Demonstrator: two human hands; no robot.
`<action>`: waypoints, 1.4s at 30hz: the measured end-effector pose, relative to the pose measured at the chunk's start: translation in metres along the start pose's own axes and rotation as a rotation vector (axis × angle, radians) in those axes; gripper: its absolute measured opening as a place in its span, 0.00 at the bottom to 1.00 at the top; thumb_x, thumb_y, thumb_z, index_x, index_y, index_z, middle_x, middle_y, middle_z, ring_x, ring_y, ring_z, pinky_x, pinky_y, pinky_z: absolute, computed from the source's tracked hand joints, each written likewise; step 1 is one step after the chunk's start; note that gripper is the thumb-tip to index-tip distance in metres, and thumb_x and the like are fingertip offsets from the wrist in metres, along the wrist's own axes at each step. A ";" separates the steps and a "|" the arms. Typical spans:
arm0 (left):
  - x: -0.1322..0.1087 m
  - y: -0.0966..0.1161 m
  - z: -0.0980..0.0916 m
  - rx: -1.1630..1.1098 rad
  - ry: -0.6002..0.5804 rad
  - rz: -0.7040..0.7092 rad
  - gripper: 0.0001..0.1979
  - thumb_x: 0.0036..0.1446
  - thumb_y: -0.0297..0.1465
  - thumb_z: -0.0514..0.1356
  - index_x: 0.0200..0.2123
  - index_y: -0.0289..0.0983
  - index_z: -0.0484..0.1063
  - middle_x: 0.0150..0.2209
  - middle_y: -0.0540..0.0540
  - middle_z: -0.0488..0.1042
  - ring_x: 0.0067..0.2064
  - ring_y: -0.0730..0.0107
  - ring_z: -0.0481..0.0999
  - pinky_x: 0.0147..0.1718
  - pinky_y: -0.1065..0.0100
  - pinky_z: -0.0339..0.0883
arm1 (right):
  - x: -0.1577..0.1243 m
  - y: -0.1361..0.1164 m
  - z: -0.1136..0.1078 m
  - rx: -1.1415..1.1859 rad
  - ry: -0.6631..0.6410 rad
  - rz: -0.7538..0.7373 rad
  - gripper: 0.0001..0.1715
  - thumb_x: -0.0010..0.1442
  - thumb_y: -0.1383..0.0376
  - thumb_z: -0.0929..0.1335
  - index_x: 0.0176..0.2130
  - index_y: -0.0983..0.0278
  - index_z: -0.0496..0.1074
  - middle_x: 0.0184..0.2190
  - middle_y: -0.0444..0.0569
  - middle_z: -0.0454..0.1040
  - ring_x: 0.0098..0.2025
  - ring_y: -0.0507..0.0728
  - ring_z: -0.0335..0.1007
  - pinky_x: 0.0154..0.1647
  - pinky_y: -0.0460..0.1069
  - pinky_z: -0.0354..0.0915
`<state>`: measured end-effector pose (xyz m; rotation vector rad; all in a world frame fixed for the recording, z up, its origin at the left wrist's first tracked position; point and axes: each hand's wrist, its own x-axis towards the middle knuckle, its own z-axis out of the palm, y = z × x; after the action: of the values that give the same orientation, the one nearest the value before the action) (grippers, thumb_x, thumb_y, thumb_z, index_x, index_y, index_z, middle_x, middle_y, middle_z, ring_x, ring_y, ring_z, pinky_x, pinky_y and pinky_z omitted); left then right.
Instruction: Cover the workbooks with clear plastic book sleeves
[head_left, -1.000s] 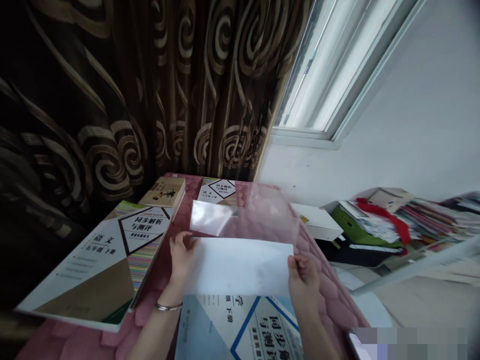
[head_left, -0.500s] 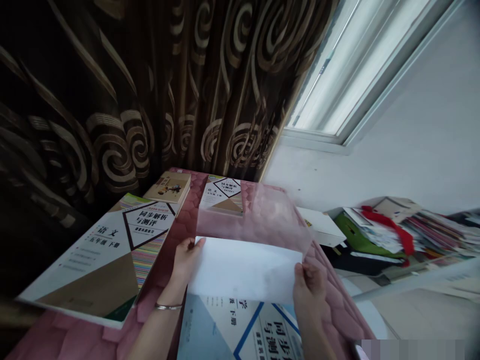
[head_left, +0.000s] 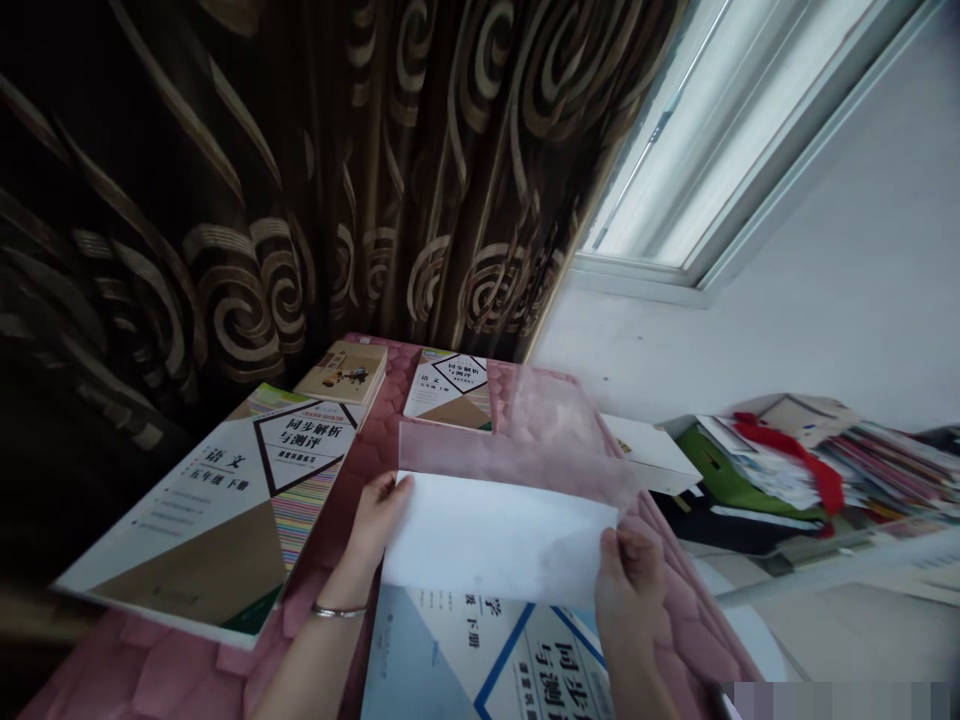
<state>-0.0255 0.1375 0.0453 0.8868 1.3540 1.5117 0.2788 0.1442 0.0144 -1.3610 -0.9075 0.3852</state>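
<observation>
My left hand [head_left: 375,520] and my right hand [head_left: 632,582] hold a clear plastic book cover [head_left: 517,470] by its white backing strip [head_left: 499,535], one hand at each side edge, fingers closed on it. The transparent sheet stretches away from me over the pink quilted table top [head_left: 660,570]. Below the strip lies a blue and white workbook [head_left: 480,660], partly covered by it. A thin bracelet circles my left wrist.
A large workbook [head_left: 217,510] lies at the left, a small brown book [head_left: 345,372] and another workbook [head_left: 452,388] at the far edge. A dark swirl-patterned curtain [head_left: 300,180] hangs behind. At the right is a window [head_left: 720,130] and a heap of books and papers [head_left: 810,460].
The far flap of the clear cover, folded up a second ago, now lies flat and stretched out. Both hands shifted slightly right with the strip.
</observation>
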 end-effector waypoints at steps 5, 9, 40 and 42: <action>0.000 -0.004 -0.004 0.055 0.026 0.003 0.19 0.42 0.47 0.65 0.21 0.36 0.70 0.20 0.52 0.67 0.24 0.74 0.62 0.24 0.73 0.55 | 0.000 0.003 -0.001 0.017 -0.007 0.016 0.23 0.51 0.46 0.70 0.33 0.61 0.67 0.28 0.42 0.68 0.30 0.55 0.65 0.33 0.50 0.62; 0.000 -0.005 -0.004 0.020 0.032 -0.033 0.21 0.39 0.48 0.67 0.19 0.37 0.67 0.18 0.53 0.65 0.22 0.75 0.60 0.22 0.73 0.52 | -0.001 0.001 -0.003 -0.034 -0.016 0.009 0.22 0.53 0.46 0.69 0.34 0.61 0.68 0.29 0.42 0.69 0.32 0.55 0.65 0.35 0.51 0.62; 0.000 0.004 -0.001 -0.102 0.057 -0.139 0.21 0.31 0.46 0.70 0.23 0.34 0.75 0.21 0.51 0.72 0.23 0.74 0.67 0.25 0.72 0.59 | 0.000 -0.007 0.003 -0.062 0.010 0.038 0.24 0.50 0.46 0.72 0.35 0.61 0.66 0.28 0.41 0.69 0.30 0.54 0.66 0.33 0.50 0.66; -0.001 0.004 -0.001 -0.096 0.048 -0.125 0.22 0.32 0.47 0.70 0.22 0.34 0.74 0.19 0.52 0.70 0.23 0.76 0.65 0.24 0.73 0.57 | 0.001 -0.006 0.005 -0.029 0.026 0.028 0.24 0.49 0.47 0.73 0.36 0.61 0.66 0.30 0.41 0.68 0.31 0.54 0.66 0.34 0.50 0.66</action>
<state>-0.0271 0.1367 0.0495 0.6971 1.3347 1.4957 0.2740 0.1467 0.0205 -1.4035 -0.8765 0.3758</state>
